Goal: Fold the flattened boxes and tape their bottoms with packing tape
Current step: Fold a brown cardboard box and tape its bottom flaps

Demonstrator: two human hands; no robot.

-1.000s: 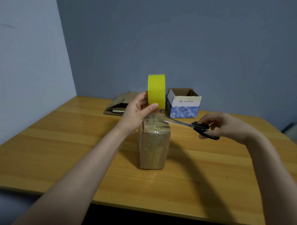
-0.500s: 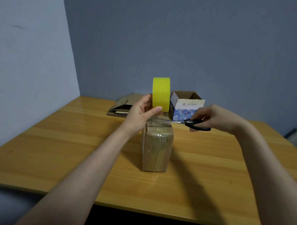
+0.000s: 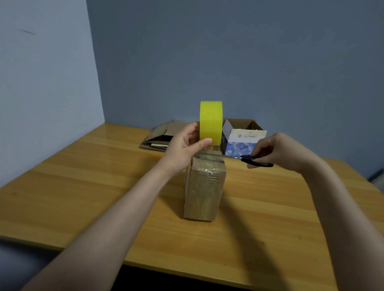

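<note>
Fingers and thumb of the left hand pinch an upright yellow tape roll just above a brown cardboard box standing on the wooden counter, while the right hand grips black-handled scissors, blades reaching across under the roll. Behind them, near the wall, flattened boxes lie stacked beside an open blue-and-white carton

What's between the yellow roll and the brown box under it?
A short stretch of clear tape runs from the yellow roll to the brown box; the scissors in the right hand reach across it. The head view shows this.
</note>
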